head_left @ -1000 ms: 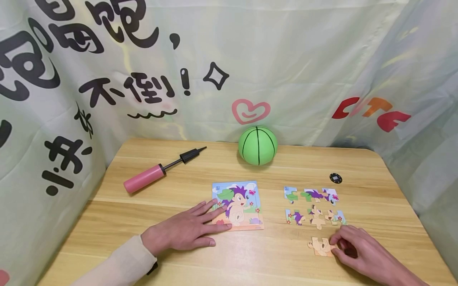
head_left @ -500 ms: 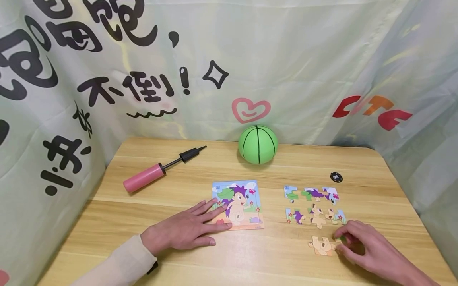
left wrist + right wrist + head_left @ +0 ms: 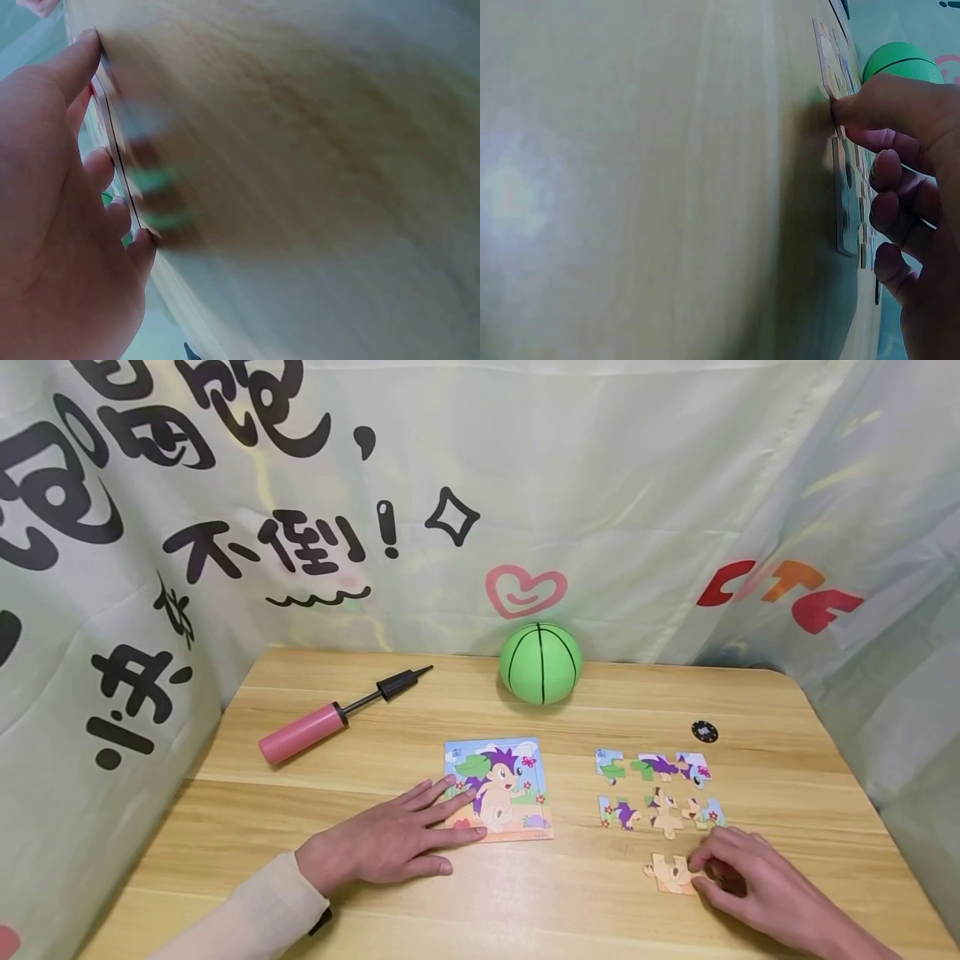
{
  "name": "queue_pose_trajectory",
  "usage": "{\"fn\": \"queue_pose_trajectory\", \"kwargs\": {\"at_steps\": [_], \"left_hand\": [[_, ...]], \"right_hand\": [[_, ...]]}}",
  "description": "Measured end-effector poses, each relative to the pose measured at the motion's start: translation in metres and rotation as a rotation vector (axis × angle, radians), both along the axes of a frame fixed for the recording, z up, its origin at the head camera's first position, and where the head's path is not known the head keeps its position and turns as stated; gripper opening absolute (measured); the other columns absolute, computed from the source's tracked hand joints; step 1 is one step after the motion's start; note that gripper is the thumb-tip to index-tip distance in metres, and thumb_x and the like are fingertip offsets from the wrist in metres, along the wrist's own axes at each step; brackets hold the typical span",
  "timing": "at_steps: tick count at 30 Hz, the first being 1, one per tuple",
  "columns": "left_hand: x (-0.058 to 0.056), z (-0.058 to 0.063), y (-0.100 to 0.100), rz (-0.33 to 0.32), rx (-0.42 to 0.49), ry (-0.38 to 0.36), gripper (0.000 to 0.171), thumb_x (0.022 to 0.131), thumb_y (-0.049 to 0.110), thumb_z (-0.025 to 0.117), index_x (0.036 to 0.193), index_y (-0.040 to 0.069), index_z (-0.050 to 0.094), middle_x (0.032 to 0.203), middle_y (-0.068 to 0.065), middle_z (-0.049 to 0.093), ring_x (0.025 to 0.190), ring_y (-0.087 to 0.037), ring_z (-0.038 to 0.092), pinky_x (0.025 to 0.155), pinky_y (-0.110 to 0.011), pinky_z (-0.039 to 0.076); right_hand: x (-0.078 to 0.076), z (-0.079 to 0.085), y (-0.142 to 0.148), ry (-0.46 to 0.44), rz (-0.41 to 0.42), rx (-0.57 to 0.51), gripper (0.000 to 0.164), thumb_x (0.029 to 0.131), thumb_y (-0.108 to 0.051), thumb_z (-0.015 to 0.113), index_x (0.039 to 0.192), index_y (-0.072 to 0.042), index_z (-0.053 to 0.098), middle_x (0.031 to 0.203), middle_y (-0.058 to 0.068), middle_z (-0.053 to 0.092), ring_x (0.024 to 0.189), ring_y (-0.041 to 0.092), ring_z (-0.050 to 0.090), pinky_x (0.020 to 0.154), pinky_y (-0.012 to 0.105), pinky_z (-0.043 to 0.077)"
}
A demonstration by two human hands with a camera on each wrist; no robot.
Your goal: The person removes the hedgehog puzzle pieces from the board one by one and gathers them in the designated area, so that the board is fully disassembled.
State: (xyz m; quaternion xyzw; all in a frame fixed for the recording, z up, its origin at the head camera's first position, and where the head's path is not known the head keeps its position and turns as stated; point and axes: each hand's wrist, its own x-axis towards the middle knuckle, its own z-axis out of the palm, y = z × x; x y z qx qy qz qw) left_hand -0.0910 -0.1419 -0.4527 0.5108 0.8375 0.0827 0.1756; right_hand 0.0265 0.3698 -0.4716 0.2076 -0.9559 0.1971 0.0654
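My left hand (image 3: 382, 839) lies with spread fingers on the left side of a square picture puzzle (image 3: 504, 768) of a purple-spined hedgehog. At the right, my right hand (image 3: 757, 881) pinches the right edge of a tan belly puzzle piece (image 3: 670, 874) between thumb and forefinger, low on the table. The other fingers are loosely bent. Beneath them, the right wrist view shows another puzzle piece (image 3: 845, 199) flat on the table, which the hand hides in the head view. Two rows of pieces lie beyond: a top row (image 3: 660, 767) and a middle row (image 3: 663, 812).
A green ball (image 3: 540, 664) sits at the back of the wooden table (image 3: 360, 918). To the left lies a pink and black hand pump (image 3: 303, 733). A round black chip (image 3: 705, 731) is behind the pieces. Printed cloth (image 3: 637, 510) hangs around the table.
My right hand shifted slightly right, showing a green bit under its fingers, then came back left to the belly piece's edge. My left hand and the square puzzle stay put.
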Motion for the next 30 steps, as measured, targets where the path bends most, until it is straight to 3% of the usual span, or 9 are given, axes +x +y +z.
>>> {"fn": "queue_pose_trajectory", "kwargs": {"at_steps": [5, 9, 15, 18, 21, 25, 30], "left_hand": [[0.000, 0.000, 0.000, 0.007, -0.010, -0.013, 0.055, 0.116, 0.054, 0.042, 0.170, 0.046, 0.034, 0.185, -0.001, 0.012, 0.171, -0.038, 0.010, 0.136, -0.061, 0.021], [-0.002, 0.000, 0.001, 0.006, -0.021, -0.006, 0.055, 0.116, 0.054, 0.041, 0.170, 0.048, 0.032, 0.185, 0.000, 0.010, 0.172, -0.036, 0.008, 0.137, -0.060, 0.020], [-0.002, -0.001, 0.001, 0.002, -0.030, 0.003, 0.056, 0.116, 0.054, 0.040, 0.170, 0.048, 0.029, 0.186, 0.000, 0.009, 0.172, -0.036, 0.009, 0.137, -0.060, 0.020], [-0.002, -0.001, -0.001, 0.003, -0.027, 0.000, 0.056, 0.116, 0.053, 0.040, 0.171, 0.048, 0.029, 0.186, -0.001, 0.009, 0.172, -0.036, 0.008, 0.137, -0.060, 0.019], [-0.001, -0.002, -0.002, 0.006, -0.014, -0.006, 0.056, 0.116, 0.052, 0.041, 0.171, 0.047, 0.030, 0.186, -0.002, 0.009, 0.172, -0.036, 0.008, 0.137, -0.061, 0.020], [0.000, -0.002, -0.003, 0.003, 0.013, -0.002, 0.054, 0.117, 0.050, 0.041, 0.170, 0.046, 0.033, 0.185, -0.002, 0.013, 0.171, -0.036, 0.009, 0.136, -0.061, 0.020], [0.001, -0.002, -0.002, -0.005, 0.039, 0.016, 0.053, 0.117, 0.049, 0.041, 0.170, 0.044, 0.036, 0.184, -0.003, 0.016, 0.171, -0.036, 0.012, 0.136, -0.061, 0.022]], "right_hand": [[0.000, 0.001, -0.001, -0.026, -0.009, -0.010, 0.047, 0.079, -0.013, 0.097, 0.097, -0.041, 0.064, 0.085, -0.031, 0.042, 0.078, -0.011, 0.040, 0.070, 0.020, 0.028], [0.001, 0.008, 0.001, -0.034, -0.023, -0.112, 0.046, 0.082, -0.005, 0.093, 0.101, -0.038, 0.068, 0.087, -0.029, 0.049, 0.078, -0.007, 0.045, 0.065, 0.018, 0.031], [-0.009, 0.028, -0.010, 0.034, -0.090, -0.255, 0.038, 0.089, 0.006, 0.083, 0.101, -0.029, 0.074, 0.086, -0.020, 0.061, 0.079, -0.003, 0.051, 0.066, 0.019, 0.039], [-0.020, 0.037, -0.030, 0.038, -0.126, -0.303, 0.031, 0.094, 0.004, 0.080, 0.100, -0.025, 0.076, 0.086, -0.014, 0.067, 0.078, -0.002, 0.052, 0.064, 0.019, 0.041], [-0.032, 0.041, -0.059, 0.025, -0.088, -0.341, 0.026, 0.095, 0.004, 0.079, 0.101, -0.021, 0.077, 0.089, -0.010, 0.071, 0.078, -0.001, 0.056, 0.064, 0.019, 0.047], [-0.047, 0.044, -0.104, -0.068, -0.007, -0.368, 0.017, 0.098, -0.002, 0.078, 0.102, -0.019, 0.077, 0.093, -0.009, 0.072, 0.080, -0.001, 0.059, 0.068, 0.021, 0.055], [-0.061, 0.047, -0.155, -0.191, 0.039, -0.340, 0.009, 0.100, -0.009, 0.077, 0.102, -0.018, 0.077, 0.093, -0.013, 0.070, 0.084, -0.002, 0.059, 0.073, 0.021, 0.057]]}}
